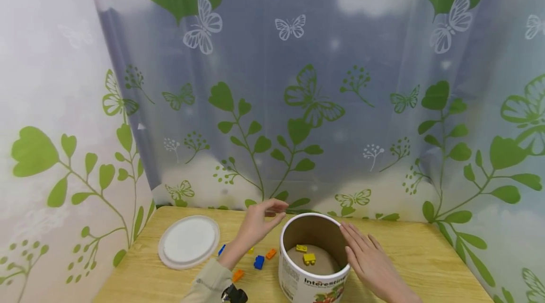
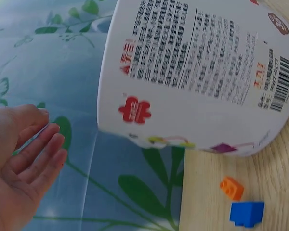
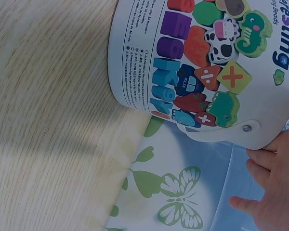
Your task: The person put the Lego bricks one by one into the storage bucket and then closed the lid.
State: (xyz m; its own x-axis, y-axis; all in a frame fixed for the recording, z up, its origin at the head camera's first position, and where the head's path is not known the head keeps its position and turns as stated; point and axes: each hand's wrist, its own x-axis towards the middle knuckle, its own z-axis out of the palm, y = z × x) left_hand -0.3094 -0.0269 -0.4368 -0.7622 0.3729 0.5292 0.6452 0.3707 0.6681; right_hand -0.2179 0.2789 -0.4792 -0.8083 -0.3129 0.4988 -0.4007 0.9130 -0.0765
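Observation:
A white printed bucket (image 1: 294,280) stands upright and uncovered on the table, with two yellow toy bricks (image 1: 309,259) on its floor. My right hand (image 1: 369,258) rests on the right side of its rim, fingers straight; the right wrist view shows those fingers (image 3: 262,161) by the bucket's upper edge and handle. To the left of the rim, my left hand (image 1: 261,220) hovers in the air with relaxed fingers and nothing in them. Beneath the left forearm and beside the bucket lie loose bricks, among them a blue brick (image 1: 259,262) and an orange brick (image 1: 271,253).
A round white lid (image 1: 189,241) lies flat on the left of the wooden table (image 1: 408,241). Another orange brick (image 1: 238,275) is close to the left sleeve. Behind the table hangs a curtain (image 1: 264,151) with butterflies and leaves.

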